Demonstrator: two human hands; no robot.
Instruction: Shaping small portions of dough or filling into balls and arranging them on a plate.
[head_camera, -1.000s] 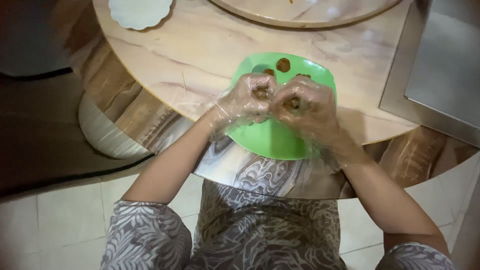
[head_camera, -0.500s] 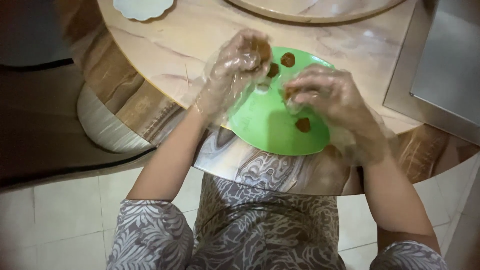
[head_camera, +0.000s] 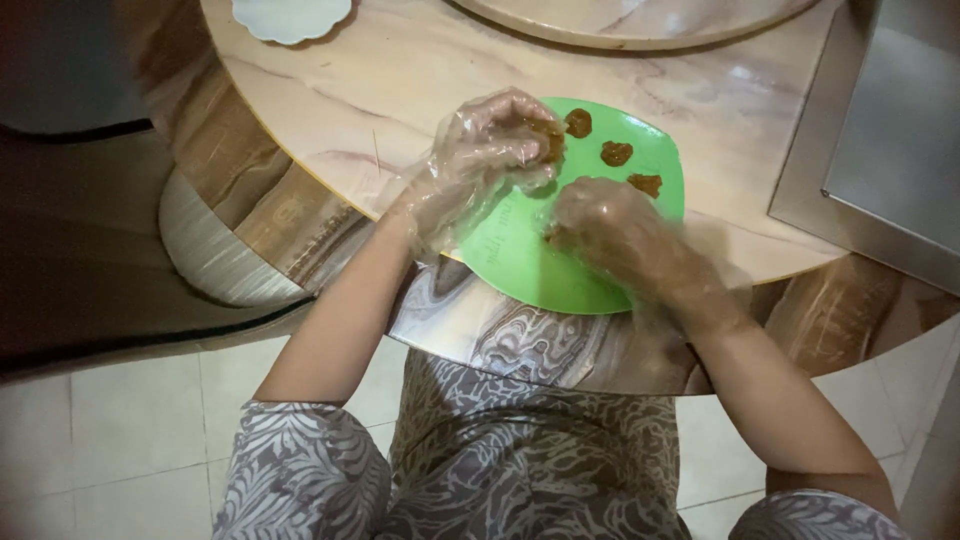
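Observation:
A green round plate (head_camera: 530, 265) lies at the near edge of a round marble table (head_camera: 400, 80). Three brown sticky lumps (head_camera: 616, 153) sit along the plate's far rim. My left hand (head_camera: 485, 150), in a clear plastic glove, rests over the plate's far left edge and pinches a brown lump (head_camera: 546, 138) in its fingertips. My right hand (head_camera: 610, 235), also gloved, is curled on the plate's middle; whether it holds a piece is hidden by its fingers.
A scalloped white dish (head_camera: 290, 15) lies at the table's far left. A large turntable (head_camera: 640, 20) fills the table's centre. A steel tray (head_camera: 890, 140) stands at the right. My patterned lap and a tiled floor are below.
My left hand came down from the plate's far edge onto its left rim. My right hand shifted toward the plate's middle. Brown lumps now show along the far rim.

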